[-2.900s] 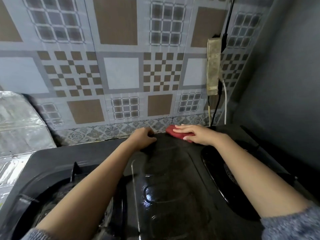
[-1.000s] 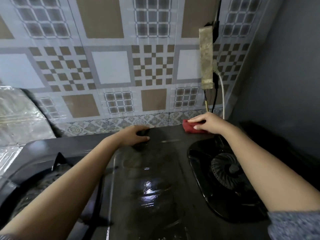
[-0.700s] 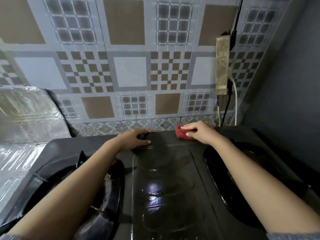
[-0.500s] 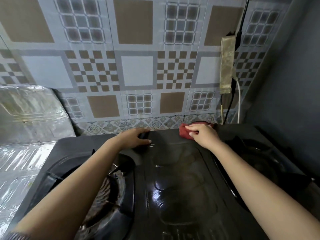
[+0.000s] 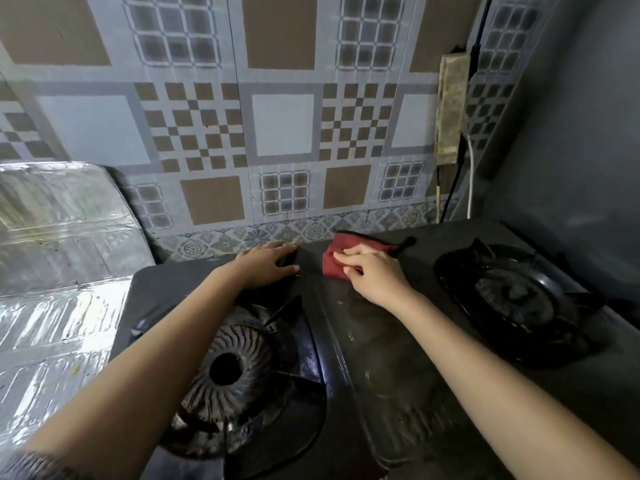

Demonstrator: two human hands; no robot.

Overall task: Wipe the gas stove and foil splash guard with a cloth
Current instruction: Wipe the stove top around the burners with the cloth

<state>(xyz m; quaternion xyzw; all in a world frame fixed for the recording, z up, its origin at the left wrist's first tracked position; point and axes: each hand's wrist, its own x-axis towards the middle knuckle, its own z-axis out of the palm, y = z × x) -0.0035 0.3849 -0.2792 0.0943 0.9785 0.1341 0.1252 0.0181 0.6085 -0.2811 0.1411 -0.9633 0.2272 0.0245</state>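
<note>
We find the right hand [image 5: 375, 277] clamped, fingers bent, on the cloth [image 5: 337, 259] at the back edge of the gas stove [image 5: 398, 358], mid-width. The left hand [image 5: 265, 266] lies flat just beside it. The foil splash guard [image 5: 62, 244] stands beyond the stove's left edge.

A home kitchen: a 2-burner gas stove [image 5: 398, 358] stood against a patterned tiled wall [image 5: 284, 126], foil splash guard [image 5: 59, 237] alongside.

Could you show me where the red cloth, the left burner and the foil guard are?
red cloth [image 5: 341, 242], head view, its upper left part
left burner [image 5: 249, 341], head view, its ribbed ring
foil guard [image 5: 62, 216], head view, its upright panel
</note>
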